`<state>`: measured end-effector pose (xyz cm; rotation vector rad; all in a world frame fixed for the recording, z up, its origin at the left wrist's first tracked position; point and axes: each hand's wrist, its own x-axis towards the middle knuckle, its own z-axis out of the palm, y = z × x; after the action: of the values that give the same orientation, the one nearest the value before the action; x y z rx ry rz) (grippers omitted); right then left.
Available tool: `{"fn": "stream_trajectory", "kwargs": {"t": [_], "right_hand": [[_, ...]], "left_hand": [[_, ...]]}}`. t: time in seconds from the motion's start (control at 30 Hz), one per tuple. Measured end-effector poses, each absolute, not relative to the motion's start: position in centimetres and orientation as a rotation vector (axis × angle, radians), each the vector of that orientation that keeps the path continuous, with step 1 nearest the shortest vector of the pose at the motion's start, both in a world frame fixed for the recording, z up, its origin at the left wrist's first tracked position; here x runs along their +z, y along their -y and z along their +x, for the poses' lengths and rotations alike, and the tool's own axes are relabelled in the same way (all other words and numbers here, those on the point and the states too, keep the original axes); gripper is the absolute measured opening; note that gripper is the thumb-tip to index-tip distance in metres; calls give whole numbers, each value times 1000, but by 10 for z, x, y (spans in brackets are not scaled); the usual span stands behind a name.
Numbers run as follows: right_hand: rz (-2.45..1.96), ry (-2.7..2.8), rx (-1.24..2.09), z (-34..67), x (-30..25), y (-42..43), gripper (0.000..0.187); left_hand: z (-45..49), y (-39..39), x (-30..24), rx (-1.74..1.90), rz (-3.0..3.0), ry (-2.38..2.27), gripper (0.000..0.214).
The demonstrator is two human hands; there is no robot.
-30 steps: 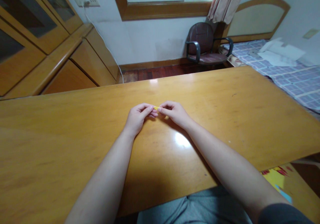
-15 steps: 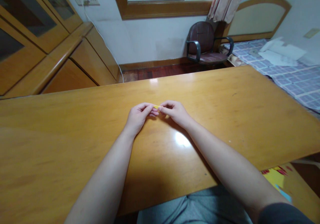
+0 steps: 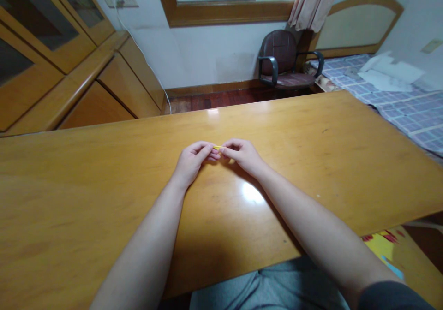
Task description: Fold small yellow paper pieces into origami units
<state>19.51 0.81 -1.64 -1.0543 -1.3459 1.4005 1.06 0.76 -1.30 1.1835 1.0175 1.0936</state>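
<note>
A small, thin yellow piece (image 3: 216,147) spans the gap between my two hands; most of it is hidden by fingers, and its kind is too small to make out. My left hand (image 3: 194,158) pinches its left end between thumb and fingers. At its right end, my right hand (image 3: 242,154) pinches it the same way. Both hands are close together, low over the middle of the wooden table (image 3: 104,185), whose glossy top reflects a bright spot of light.
Wooden cabinets (image 3: 83,74) stand at the left beyond the table, with a white cord (image 3: 141,54) hanging beside them. Behind the table are an office chair (image 3: 282,61) and a bed (image 3: 408,102) with white sheets of material on it. Yellow and red colored material (image 3: 384,245) lies below the table's right edge.
</note>
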Motion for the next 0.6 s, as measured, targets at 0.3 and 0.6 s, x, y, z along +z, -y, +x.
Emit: {"fn": "stream_trajectory", "kwargs": {"t": [0.3,0.6], "right_hand": [[-1069,1375,1392,196,-12,-7,28],[-1058,1348,1421,198,-9,-8,26]], "left_hand": [[10,-8,-14,1098,1180,-1045,28],[11,-7,-12,1142,1113,-958,28]]}}
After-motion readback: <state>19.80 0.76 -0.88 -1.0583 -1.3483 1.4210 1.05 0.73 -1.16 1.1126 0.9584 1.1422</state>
